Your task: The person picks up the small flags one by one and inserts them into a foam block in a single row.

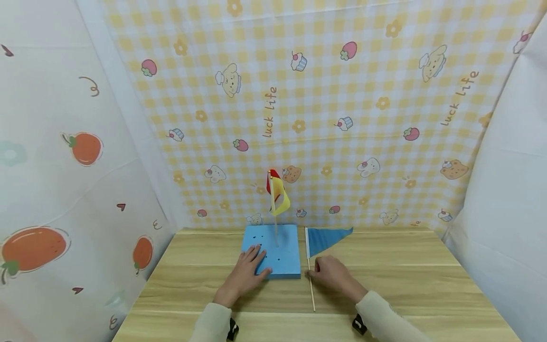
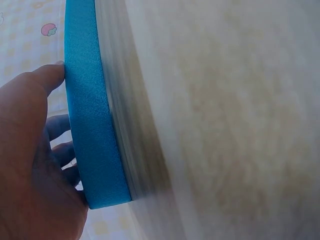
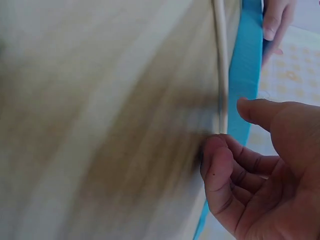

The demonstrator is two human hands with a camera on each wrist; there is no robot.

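Observation:
Spread fingers of my left hand (image 1: 245,274) rest on top of a light blue foam block (image 1: 287,268) with several small holes; the thumb lies near its front edge. A yellow flag (image 1: 283,204) stands upright in the block, with a red flag (image 1: 269,183) partly behind it. To the right, a blue triangular flag (image 1: 326,240) lies on the table. My right hand (image 1: 335,273) is at its wooden stick (image 3: 220,60), the bent fingers touching it and the thumb held apart from the index finger. In the left wrist view, the foam block's side (image 2: 92,110) shows beside the thumb.
The wood-grain table (image 1: 410,275) ends at a yellow checked cloth (image 1: 325,95) behind the block. White cloths hang at the left (image 1: 64,190) and right (image 1: 504,190) sides. The lower end of the flag's stick points towards the table's front.

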